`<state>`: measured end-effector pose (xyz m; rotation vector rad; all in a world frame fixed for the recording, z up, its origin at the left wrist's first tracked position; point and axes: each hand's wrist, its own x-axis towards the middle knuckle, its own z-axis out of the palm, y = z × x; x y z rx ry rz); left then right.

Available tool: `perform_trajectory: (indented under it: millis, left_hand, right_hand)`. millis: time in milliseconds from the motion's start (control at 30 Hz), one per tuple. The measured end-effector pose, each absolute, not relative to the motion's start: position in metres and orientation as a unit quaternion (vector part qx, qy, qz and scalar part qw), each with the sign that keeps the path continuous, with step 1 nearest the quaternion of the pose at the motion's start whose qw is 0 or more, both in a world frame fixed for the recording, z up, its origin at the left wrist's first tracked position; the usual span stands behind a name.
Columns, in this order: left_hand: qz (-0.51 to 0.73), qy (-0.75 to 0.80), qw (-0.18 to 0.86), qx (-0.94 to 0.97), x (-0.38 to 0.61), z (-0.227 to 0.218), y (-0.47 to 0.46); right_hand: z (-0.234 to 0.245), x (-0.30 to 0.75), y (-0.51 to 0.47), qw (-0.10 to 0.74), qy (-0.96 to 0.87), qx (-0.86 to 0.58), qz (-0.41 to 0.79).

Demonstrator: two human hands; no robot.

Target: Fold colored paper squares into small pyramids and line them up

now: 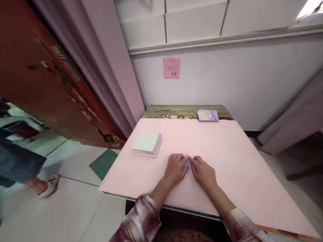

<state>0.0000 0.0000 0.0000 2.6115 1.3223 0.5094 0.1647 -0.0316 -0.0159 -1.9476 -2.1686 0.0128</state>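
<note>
Two hands press a small purple paper on the pink table.

On the left lies a stack of coloured papers [147,144], well apart from the hands. The left hand [176,168] has its fingers bent and close together, and it pinches the left edge of the small purple paper [187,163]. The paper lies flat on the pink table [239,161], near the front edge, between both hands. The right hand [203,171] is bent the same way and pinches the right edge. Only a thin bit of the paper shows. That bit seems to run from the person toward the wall, but which way it points cannot be told. The paper is small, so it might slip or crease crooked if one hand pushes harder. A packet [207,115] lies at the far edge.
</note>
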Motion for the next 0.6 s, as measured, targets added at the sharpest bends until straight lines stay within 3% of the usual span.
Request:
perform_trajectory:
  millis: [267, 433, 600]
  left_hand:
    - [0.179, 0.454, 0.102, 0.867, 0.001, -0.001, 0.004]
    - [0.154, 0.458, 0.159, 0.861, 0.002, 0.005, 0.021]
    - [0.139, 0.515, 0.218, 0.817, 0.013, 0.01, 0.04]
  right_hand:
    - [-0.011, 0.167, -0.032, 0.146, -0.74, -0.656, 0.032]
    - [-0.003, 0.177, -0.017, 0.202, -0.699, -0.671, 0.142]
    - [0.008, 0.177, 0.005, 0.162, -0.634, -0.723, 0.221]
